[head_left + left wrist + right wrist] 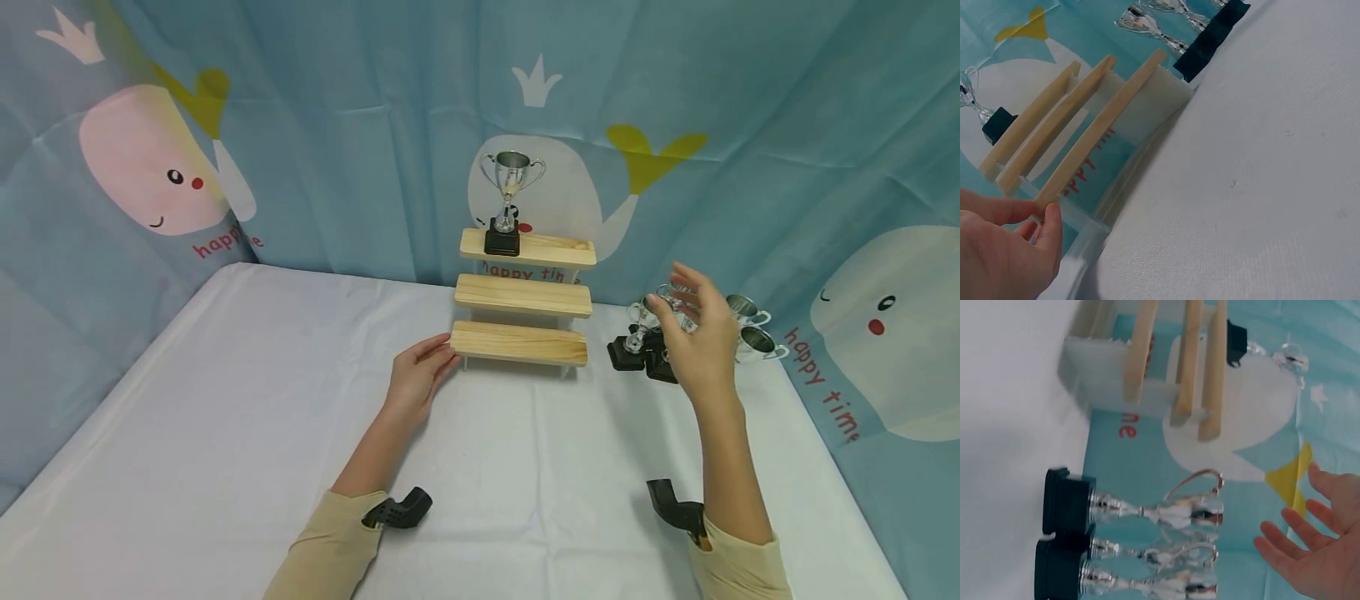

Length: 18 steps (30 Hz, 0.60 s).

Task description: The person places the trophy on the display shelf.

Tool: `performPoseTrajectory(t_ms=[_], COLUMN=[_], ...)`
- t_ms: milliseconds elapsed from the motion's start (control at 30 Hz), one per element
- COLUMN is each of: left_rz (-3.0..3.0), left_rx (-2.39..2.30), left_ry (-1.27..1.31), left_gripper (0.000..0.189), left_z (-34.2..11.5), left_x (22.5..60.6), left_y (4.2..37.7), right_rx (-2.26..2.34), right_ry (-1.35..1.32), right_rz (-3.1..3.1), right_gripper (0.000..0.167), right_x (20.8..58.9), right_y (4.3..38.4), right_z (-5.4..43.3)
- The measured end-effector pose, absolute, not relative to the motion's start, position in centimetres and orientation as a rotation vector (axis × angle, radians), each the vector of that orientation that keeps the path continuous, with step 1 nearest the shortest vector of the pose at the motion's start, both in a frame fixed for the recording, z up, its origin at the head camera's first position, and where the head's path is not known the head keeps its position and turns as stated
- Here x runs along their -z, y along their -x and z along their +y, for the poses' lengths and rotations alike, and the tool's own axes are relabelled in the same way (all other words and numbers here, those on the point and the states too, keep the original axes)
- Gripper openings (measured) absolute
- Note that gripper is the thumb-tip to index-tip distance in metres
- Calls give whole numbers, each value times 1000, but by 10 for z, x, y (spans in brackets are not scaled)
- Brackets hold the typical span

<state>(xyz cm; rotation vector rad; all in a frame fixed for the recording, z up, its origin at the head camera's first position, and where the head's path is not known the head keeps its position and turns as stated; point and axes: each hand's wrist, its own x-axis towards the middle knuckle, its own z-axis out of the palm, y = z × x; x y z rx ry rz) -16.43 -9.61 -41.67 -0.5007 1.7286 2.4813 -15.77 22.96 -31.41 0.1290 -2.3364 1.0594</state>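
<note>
A three-tier display stand has pale wooden boards on clear supports. My left hand pinches the left end of its lowest board, thumb against fingers. On the top board, left of its middle, stands a silver trophy cup with two handles and a black base. My right hand is raised over a cluster of similar trophies right of the stand, partly covering them in the head view. In the right wrist view its fingers are spread, apart from the nearest trophy, and hold nothing.
A white cloth covers the table. Behind it hangs a blue curtain printed with whales, close to the back of the stand. Two more trophy cups show at the right of the cluster, near the table's right edge.
</note>
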Motion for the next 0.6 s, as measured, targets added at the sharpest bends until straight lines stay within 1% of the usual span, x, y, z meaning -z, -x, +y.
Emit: performPoseTrajectory(t_ms=[433, 600], left_rz=[1731, 1733], left_rx=[-2454, -2444], left_ry=[389, 394], left_gripper=[43, 43], left_z=[-100, -100], left_x=[418, 418], left_y=[164, 166], right_rx=[-1017, -983], right_ry=[7, 54], right_rz=[-2291, -2280], right_gripper=[52, 53], right_x=[317, 317], right_y=[147, 145], right_z=[256, 265])
